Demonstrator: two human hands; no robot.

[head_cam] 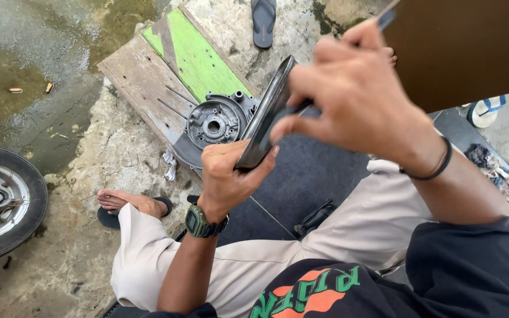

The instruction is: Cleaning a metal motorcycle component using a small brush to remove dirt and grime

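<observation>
A long, dark, glossy cover (264, 115) is held up edge-on above the lap, over the dark mat (307, 176). Its lower end is clamped by the left hand (228, 176), the fingers being closed round it with the thumb laid along the front face. The right hand (354, 97) is closed on a thin dark tool (384, 20), whose near end is pressed against the cover's upper half; what kind of tool it is cannot be told.

The cover is judged to be stiff and fairly light, probably moulded plastic or thin painted metal, since it is carried by one end without sagging. Its shiny face is likely to be slippery and easily scratched, so the edges and the lower end are judged the better places for a grip. The thin rim may flex or crack if it is levered hard.

Beyond the cover, a grey engine casing (216, 121) lies on a plank (148, 76) with a green patch. Left of the cover, a wheel (1, 200) lies on the wet concrete, and a sandalled foot (131, 203) rests below the plank.
</observation>
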